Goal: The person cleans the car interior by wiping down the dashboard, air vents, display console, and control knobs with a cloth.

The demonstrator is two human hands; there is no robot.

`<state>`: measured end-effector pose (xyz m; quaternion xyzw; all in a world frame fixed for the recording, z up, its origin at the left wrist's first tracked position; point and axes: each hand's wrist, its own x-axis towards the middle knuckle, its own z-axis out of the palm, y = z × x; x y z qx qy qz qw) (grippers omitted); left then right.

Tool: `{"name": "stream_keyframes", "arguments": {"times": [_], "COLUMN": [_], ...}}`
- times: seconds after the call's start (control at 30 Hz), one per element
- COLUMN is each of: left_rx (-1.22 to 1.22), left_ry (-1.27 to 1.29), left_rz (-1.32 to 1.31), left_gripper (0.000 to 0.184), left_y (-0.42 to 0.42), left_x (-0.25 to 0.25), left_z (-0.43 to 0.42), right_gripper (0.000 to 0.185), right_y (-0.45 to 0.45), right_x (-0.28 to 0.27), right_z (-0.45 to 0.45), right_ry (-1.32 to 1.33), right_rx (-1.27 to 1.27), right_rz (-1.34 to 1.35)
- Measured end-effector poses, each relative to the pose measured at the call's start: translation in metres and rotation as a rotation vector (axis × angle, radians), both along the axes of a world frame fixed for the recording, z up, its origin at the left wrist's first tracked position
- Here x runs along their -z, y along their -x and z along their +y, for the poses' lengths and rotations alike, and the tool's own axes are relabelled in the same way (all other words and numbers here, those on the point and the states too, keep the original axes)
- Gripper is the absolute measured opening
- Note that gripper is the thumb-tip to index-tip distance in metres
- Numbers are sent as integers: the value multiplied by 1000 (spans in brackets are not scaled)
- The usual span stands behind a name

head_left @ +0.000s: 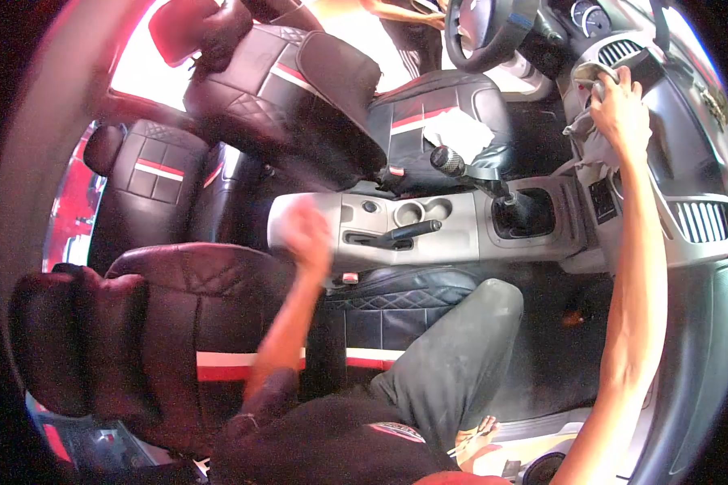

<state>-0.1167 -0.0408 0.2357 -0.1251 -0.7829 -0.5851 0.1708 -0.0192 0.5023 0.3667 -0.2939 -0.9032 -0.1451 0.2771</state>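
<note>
My right hand (620, 113) reaches to the middle of the dashboard, its fingers bent over a crumpled grey cloth (592, 144). The cloth lies against the centre panel, between the two air vents, and part of it hangs below the hand. My left hand (306, 233) is smeared by motion above the rear end of the grey centre console (461, 241), near the armrest. Its fingers cannot be made out. Forward of it on the console are a handbrake lever (415, 230) and a gear lever (447, 160) with a dark patterned knob.
A white cloth (459, 133) lies on the far front seat (408, 105). Beyond it, another person's arm (404, 11) is near the steering wheel (487, 32). The near seat (218, 323) is black with white and red bands. My bent knee (497, 303) is beside the console.
</note>
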Motion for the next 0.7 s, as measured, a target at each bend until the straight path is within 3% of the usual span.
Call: {"name": "stream_keyframes", "arguments": {"times": [0.03,0.07,0.13,0.17,0.3,0.4,0.5,0.6,0.7], "left_rx": [-35,32,-74,-99,-180,-240,-116,-212,-165], "left_ry": [-83,-187,20,93,367,499,387,197,14], "left_rz": [274,254,309,236,-107,-33,-159,202,357], "left_gripper": [14,21,52,56,70,72,73,69,65], "left_y": [27,57,97,117,158,211,297,314,334], "left_x": [-56,-87,-155,-176,-210,-241,-288,-318,-342], "left_z": [0,-20,-40,-51,-114,-152,-187,-167,-161], "right_gripper": [41,41,41,41,43,42,39,38,36], "right_y": [1,1,-2,-2,-2,-4,-11,-11,-13], "right_x": [1,1,0,0,-2,0,-2,2,-1], "right_z": [-1,1,1,3,-2,-4,-7,-4,-5], "right_ry": [2,-6,-1,-11,-5,-22,-13,-44,-28], "right_rx": [-10,-14,-5,-2,-13,-21,-22,-24,-29], "right_rz": [0,3,6,4,-1,13,11,21,-6]}}
